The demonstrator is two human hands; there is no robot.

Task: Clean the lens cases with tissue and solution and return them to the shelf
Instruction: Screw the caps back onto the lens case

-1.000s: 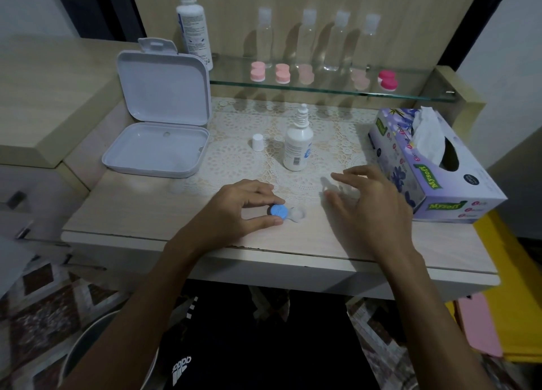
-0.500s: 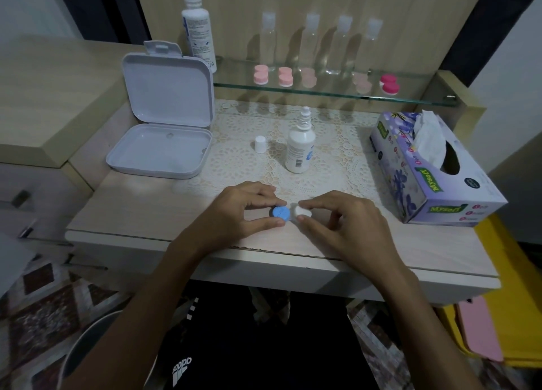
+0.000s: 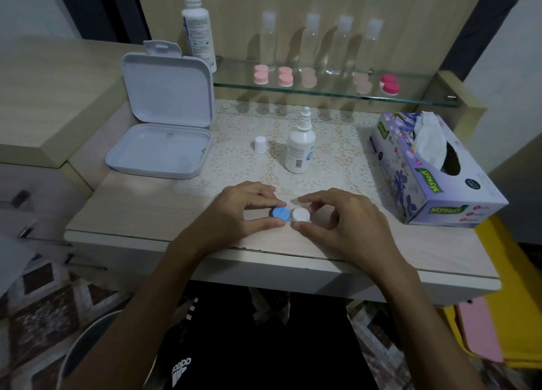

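Observation:
A lens case lies near the table's front edge, with a blue cap (image 3: 279, 213) on its left half and a white cap (image 3: 300, 214) on its right. My left hand (image 3: 234, 213) pinches the blue cap between thumb and fingers. My right hand (image 3: 340, 222) pinches the white cap the same way. A small solution bottle (image 3: 299, 149) stands uncapped behind them, its white cap (image 3: 260, 144) beside it. A tissue box (image 3: 434, 169) sits to the right with a tissue sticking out. Several pink lens cases (image 3: 286, 76) rest on the glass shelf (image 3: 337, 92).
An open white plastic box (image 3: 164, 125) stands at the back left. A tall bottle (image 3: 198, 26) and several clear bottles (image 3: 341, 46) line the shelf. A lace mat (image 3: 240, 166) covers the table's middle. A yellow container (image 3: 516, 287) sits low on the right.
My right hand moved left from beside the tissue box and took hold of the white cap. My left hand stayed on the blue cap.

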